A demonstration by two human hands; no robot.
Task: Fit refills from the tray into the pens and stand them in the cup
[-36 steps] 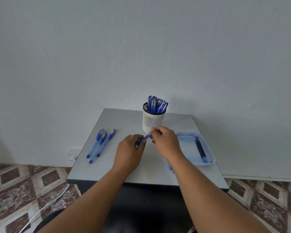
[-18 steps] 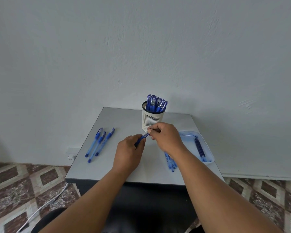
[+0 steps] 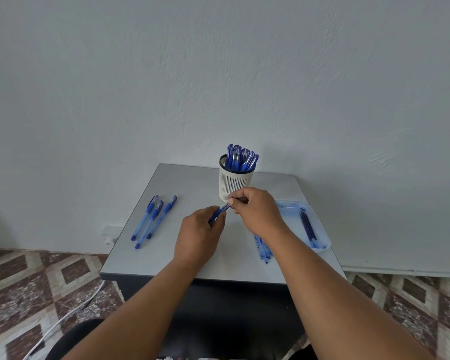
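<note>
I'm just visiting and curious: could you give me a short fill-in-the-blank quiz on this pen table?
1. Capped pens stand in the white ____ at the back.
2. On the table, left of the left hand, lie ____ pens.
3. The refills lie in the pale blue ____.
4. Both hands hold one ____.

Missing: cup; three; tray; pen

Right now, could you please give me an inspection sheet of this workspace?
Surface: grey table against a white wall.
Job's things: white slotted cup full of blue pens; light blue tray holding refills; three capped pens lying at the left; more pens beside the tray, partly hidden by the right arm.
Clutter: nothing seen.
Hands: left hand grips a pen; right hand pinches its upper end.
Cables: white cable on the floor, left.
Surroundings: patterned tile floor; wall socket.
</note>
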